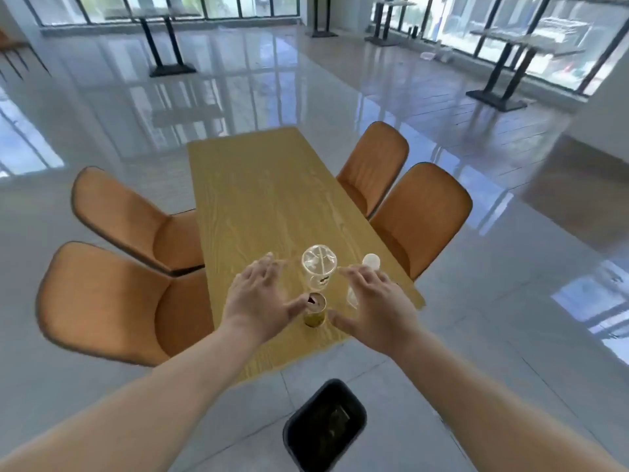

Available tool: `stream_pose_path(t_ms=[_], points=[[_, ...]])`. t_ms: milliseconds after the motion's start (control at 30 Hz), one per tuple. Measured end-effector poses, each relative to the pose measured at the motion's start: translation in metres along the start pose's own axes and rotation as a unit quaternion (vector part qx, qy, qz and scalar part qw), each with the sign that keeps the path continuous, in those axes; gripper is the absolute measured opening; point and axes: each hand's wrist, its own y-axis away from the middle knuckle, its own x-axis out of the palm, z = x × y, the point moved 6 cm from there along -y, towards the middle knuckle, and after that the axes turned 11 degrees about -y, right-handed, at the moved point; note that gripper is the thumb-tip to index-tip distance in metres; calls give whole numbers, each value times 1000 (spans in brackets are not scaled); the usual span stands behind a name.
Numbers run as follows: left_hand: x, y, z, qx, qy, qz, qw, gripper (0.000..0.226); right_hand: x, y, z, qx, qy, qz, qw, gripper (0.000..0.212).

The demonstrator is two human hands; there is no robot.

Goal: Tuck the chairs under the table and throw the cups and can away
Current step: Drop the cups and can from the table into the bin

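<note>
A gold can (315,313) stands near the front end of the long wooden table (265,199), its top open. Just behind it stands a clear plastic cup (319,269) with a straw inside. A second cup with a white lid (370,261) is partly hidden behind my right hand (372,310). My left hand (260,298) hovers left of the can, fingers spread, thumb close to the can's rim. My right hand is spread to the can's right, holding nothing. Orange chairs stand along both sides: two on the left (102,298) (132,216), two on the right (422,216) (374,165).
A black bin (325,425) stands on the tiled floor right below the table's near end, between my forearms. Glossy floor surrounds the table. Other tables on black pedestal bases (500,97) (170,68) stand far off by the windows.
</note>
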Motion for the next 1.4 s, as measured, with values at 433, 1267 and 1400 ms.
stream_pose_path(t_ms=[433,1267,1400], points=[[228,18,123,-247,24,99,964,125,205,-149,-2,-69,-51,139,987,123],[284,5,107,-208,-78,15,975,95,186,-2,-39,-176,-250,63,950,87],[288,3,107,-222,-70,-10,973,90,250,36,-82,-149,-188,129,962,88]])
